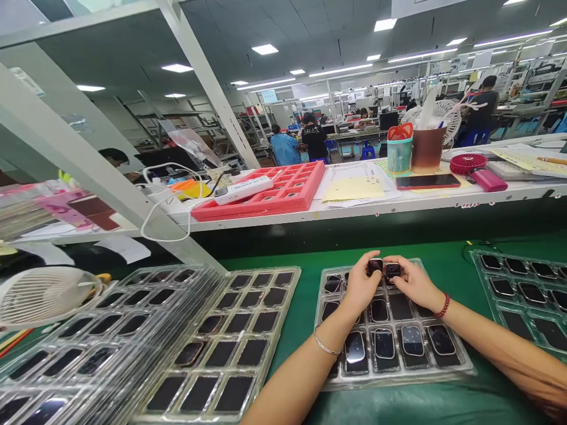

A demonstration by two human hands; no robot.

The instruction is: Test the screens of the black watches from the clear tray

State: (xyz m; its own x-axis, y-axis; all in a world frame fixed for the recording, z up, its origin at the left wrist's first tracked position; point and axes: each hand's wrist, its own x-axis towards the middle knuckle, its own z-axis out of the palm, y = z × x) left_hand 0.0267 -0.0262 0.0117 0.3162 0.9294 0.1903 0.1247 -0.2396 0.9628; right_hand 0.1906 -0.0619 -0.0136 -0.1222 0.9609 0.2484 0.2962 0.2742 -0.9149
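Observation:
My left hand (364, 280) grips a dark square smartwatch (375, 267) between thumb and fingers. Close beside it, my right hand (413, 280) is closed on another smartwatch (392, 270). Both hands are over the far rows of a clear plastic tray (396, 378) on the green mat. Watches with silver rims lie in its pockets, among them a watch (413, 341) in the nearest row. One pocket in the middle row (400, 307) shows only a dark lining. My left forearm hides the tray's left side in part.
A tray with dark pockets (239, 321) and a tall stack of watch trays (106, 324) stand to the left. Another watch tray (529, 289) lies at right. Above the mat runs a white shelf (354, 212) bearing a red foam tray (292, 198), a phone (427, 182) and a pink fan (481, 171).

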